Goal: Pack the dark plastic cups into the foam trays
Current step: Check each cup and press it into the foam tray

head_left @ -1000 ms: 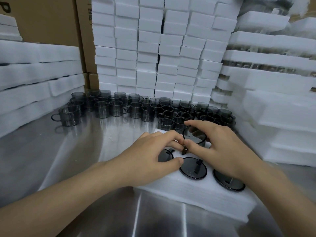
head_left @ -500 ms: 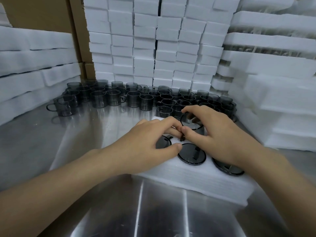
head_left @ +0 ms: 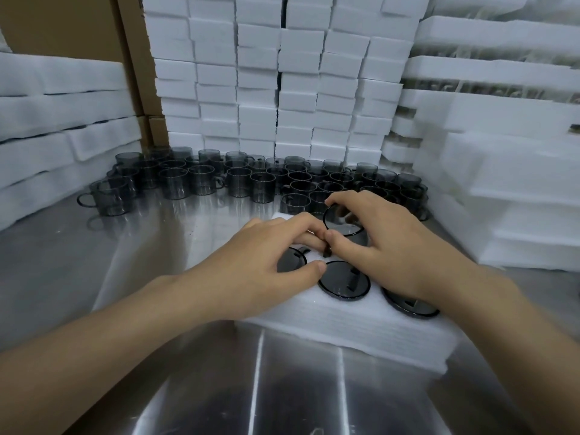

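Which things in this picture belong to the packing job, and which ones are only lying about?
Belong to the job:
foam tray, with the left hand on it
cup that the right hand grips
seated cups in the tray
loose cups behind

Only lying about:
stacked foam blocks
cardboard boxes
foam sheets at the left

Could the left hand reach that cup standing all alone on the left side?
Probably yes. Only bare steel table lies between the left hand and the lone cup, though that hand is busy at the foam tray.
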